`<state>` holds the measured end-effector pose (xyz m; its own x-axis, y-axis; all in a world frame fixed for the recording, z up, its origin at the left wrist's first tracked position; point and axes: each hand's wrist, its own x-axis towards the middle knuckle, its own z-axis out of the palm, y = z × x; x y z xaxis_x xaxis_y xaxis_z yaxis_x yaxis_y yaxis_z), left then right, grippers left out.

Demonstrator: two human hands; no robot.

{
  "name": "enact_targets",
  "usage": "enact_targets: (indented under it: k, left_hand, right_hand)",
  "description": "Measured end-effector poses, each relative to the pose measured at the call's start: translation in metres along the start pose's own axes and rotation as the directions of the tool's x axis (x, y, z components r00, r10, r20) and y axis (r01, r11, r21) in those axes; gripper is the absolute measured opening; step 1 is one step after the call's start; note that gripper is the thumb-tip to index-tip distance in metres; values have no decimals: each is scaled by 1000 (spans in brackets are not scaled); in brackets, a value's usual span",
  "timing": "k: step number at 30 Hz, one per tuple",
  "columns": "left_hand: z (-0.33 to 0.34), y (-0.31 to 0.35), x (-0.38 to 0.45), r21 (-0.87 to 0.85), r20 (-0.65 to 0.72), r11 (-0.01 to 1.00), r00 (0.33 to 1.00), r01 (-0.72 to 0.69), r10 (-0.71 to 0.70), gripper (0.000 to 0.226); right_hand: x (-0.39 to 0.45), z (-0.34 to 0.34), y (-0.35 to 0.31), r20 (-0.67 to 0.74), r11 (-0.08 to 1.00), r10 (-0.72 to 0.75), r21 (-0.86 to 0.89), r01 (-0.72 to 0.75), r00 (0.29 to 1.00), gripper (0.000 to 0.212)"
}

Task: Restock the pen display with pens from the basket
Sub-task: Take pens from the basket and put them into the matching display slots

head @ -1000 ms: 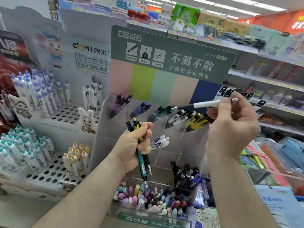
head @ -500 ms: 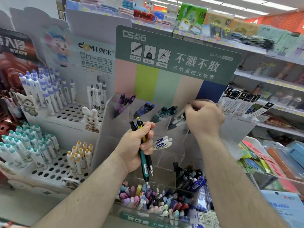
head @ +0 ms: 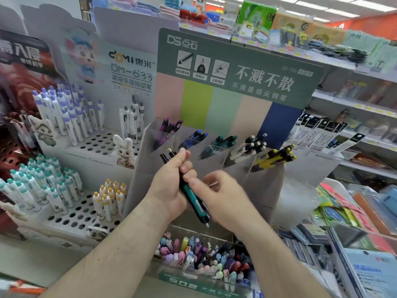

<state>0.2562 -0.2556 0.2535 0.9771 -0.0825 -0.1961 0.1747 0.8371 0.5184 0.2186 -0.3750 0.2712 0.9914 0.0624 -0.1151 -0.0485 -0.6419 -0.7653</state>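
Head view: main risk is the bundle slipping. Left hand [head: 169,186] has its grip closed round a few pens [head: 189,190], tips hanging down below the fist, caps poking out above. If the right hand [head: 223,196] tugs one pen out while that fist is slack, the rest could slide down into the mixed-pen bin [head: 206,274] right under the grip. Second risk: wrong slot, teal pen into the neighbour compartment of the display [head: 217,145], since the slots sit close together up and right of the grip.

Pose: left forearm comes up from lower left, fist upright, thumb on top of the bundle. Right hand is just right of the bundle, fingers reaching in, blurred. Whether its grip is closed on a pen, cannot tell. No basket visible.
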Motion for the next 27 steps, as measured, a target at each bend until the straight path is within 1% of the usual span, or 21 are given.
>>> enact_targets:
  k: [1,2,3,5,7,8,10,11,12,13,15,17,19,20,24,26,27]
  left_hand:
    - [1,1,1,-23,-26,1000,1000,-12,12,27]
    - [0,2,1,-37,-53,999,998,-26,24,28]
    - [0,3,1,-43,-77,998,996,-40,37,29]
    - [-3,3,1,-40,-99,996,993,-75,70,31]
    - [-4,1,-4,-2,-69,995,992,-101,101,35]
    - [-4,-2,-7,32,-41,994,994,-102,103,39]
    - [-6,-10,-13,99,12,990,995,-104,104,46]
    - [-8,-12,-14,135,29,983,992,-122,119,45]
    - [-10,-13,-14,171,28,977,991,-131,128,44]
    - [-11,-12,-14,196,8,973,992,-124,125,43]
    - [-13,-7,-12,194,-56,975,991,-111,124,43]
    - [-15,1,-7,186,-119,969,976,-161,185,36]
    - [-20,10,-2,206,-127,958,965,-199,228,28]
    - [-23,14,-1,222,-97,957,972,-188,213,26]
    - [-31,19,-1,317,45,946,997,-71,60,22]
    - [-33,20,-2,286,82,958,996,-4,-20,16]
    - [-35,21,-2,228,111,973,991,46,-73,14]
  right_hand:
    - [-3,7,3,64,1000,16,5,-17,998,47]
    - [-5,12,6,83,1000,-7,12,6,997,43]
    - [-7,16,8,68,999,-44,16,43,997,35]
    - [-8,22,8,-11,992,-121,23,122,993,18]
    - [-6,27,9,-68,982,-164,80,169,984,11]
    - [-4,29,8,-70,978,-156,125,164,985,15]
    - [-2,31,7,-36,961,-99,256,105,994,28]
    - [-1,30,6,-8,947,-70,315,69,998,33]
    - [-2,29,5,18,941,-59,336,50,998,35]
    - [-3,27,4,35,951,-62,304,48,997,34]
    - [-5,21,5,38,988,-80,134,74,996,30]
    - [-6,13,7,-5,993,-103,-57,103,995,29]
    - [-6,3,8,-41,979,-126,-165,117,991,32]
    - [-5,-2,7,-31,975,-125,-191,117,992,33]
    - [-1,-13,4,103,971,-98,-210,118,990,32]
    - [-1,-15,2,129,981,-100,-155,120,987,26]
    - [0,-17,1,114,990,-107,-79,116,988,18]
